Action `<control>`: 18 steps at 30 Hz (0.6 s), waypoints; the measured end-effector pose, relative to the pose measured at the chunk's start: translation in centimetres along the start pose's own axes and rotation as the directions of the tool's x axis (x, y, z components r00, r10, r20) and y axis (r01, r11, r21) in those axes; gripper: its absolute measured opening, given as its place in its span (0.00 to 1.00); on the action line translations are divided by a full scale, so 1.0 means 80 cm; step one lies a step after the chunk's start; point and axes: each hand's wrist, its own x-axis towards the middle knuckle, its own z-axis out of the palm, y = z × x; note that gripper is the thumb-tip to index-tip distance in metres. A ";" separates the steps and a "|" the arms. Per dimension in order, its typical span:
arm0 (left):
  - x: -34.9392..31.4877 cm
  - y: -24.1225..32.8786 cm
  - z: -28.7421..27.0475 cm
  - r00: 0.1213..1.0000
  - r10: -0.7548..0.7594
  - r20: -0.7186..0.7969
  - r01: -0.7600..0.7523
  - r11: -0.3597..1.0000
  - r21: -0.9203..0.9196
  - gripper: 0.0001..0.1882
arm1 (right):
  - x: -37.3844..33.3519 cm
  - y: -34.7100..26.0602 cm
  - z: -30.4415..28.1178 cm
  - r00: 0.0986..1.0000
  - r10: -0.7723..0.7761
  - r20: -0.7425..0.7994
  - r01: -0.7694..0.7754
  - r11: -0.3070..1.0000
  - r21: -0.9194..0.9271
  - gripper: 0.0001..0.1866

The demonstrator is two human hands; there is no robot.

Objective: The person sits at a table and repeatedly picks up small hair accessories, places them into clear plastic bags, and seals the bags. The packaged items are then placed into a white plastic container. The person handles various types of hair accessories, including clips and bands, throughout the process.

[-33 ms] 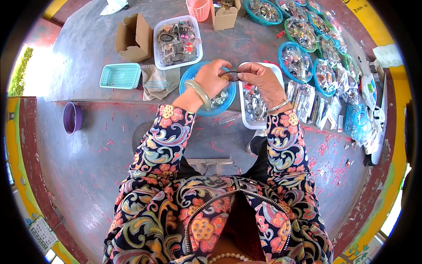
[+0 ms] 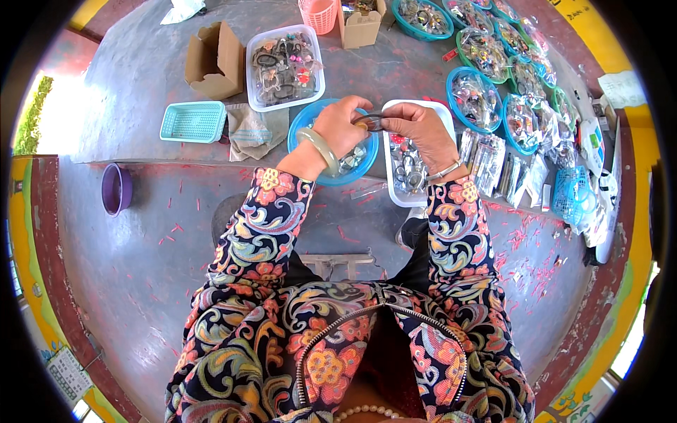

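Observation:
Between my two hands is a dark loop that looks like a hair tie [image 2: 374, 115], with a small yellowish piece close to my left fingertips. My left hand [image 2: 340, 127], wearing a pale bangle, pinches one side above a blue round basket [image 2: 295, 141] of small packed pieces. Thumb and fingers of my right hand [image 2: 423, 132] close on the other side, over a white tray [image 2: 392, 185] holding dark loops and red bits. Part of the hair tie is hidden behind my fingers.
A white tray of packed accessories [image 2: 285, 63] stands beyond, beside an open cardboard box [image 2: 217, 62]. A turquoise basket [image 2: 192, 123] and folded cloth [image 2: 255, 130] lie left. Several filled baskets [image 2: 474, 99] and plastic packets [image 2: 486, 162] crowd the right. A purple bucket [image 2: 116, 189] is lower left.
The fingers of my right hand have shifted very slightly around the hair tie. Everything else looks the same.

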 end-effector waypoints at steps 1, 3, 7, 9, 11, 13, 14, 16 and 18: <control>0.001 -0.006 0.001 0.999 0.028 -0.015 -0.028 0.999 0.035 0.22 | 0.002 0.003 -0.002 0.999 -0.018 0.031 0.021 0.995 -0.097 0.08; 0.001 0.010 0.001 0.999 -0.041 -0.019 0.041 0.999 -0.001 0.22 | 0.002 0.007 -0.005 1.000 -0.023 -0.009 0.023 1.000 0.008 0.08; -0.003 0.023 -0.007 0.963 -0.268 0.008 0.255 0.904 -0.343 0.21 | 0.002 0.007 -0.004 0.997 -0.010 -0.071 0.024 0.978 0.206 0.07; -0.002 0.023 -0.007 0.949 -0.315 0.009 0.276 0.815 -0.509 0.19 | 0.002 0.007 -0.002 0.996 0.020 -0.091 0.004 0.966 0.259 0.08; -0.003 0.026 -0.005 0.927 -0.374 0.012 0.295 0.711 -0.638 0.16 | 0.002 0.008 0.001 0.994 0.033 -0.107 0.001 0.952 0.307 0.08; -0.002 0.026 -0.004 0.924 -0.383 0.017 0.293 0.675 -0.677 0.13 | 0.003 0.012 0.003 0.993 0.028 -0.117 0.014 0.937 0.349 0.09; -0.002 0.025 -0.004 0.922 -0.388 0.019 0.290 0.656 -0.696 0.11 | 0.004 0.015 0.005 0.992 0.030 -0.122 0.015 0.934 0.357 0.09; -0.003 0.027 -0.004 0.918 -0.397 -0.003 0.286 0.665 -0.690 0.10 | 0.005 0.018 0.007 0.991 0.034 -0.133 0.018 0.927 0.373 0.09; -0.002 0.028 -0.005 0.919 -0.394 -0.015 0.276 0.669 -0.690 0.09 | 0.005 0.017 0.007 0.991 0.026 -0.131 0.024 0.930 0.366 0.09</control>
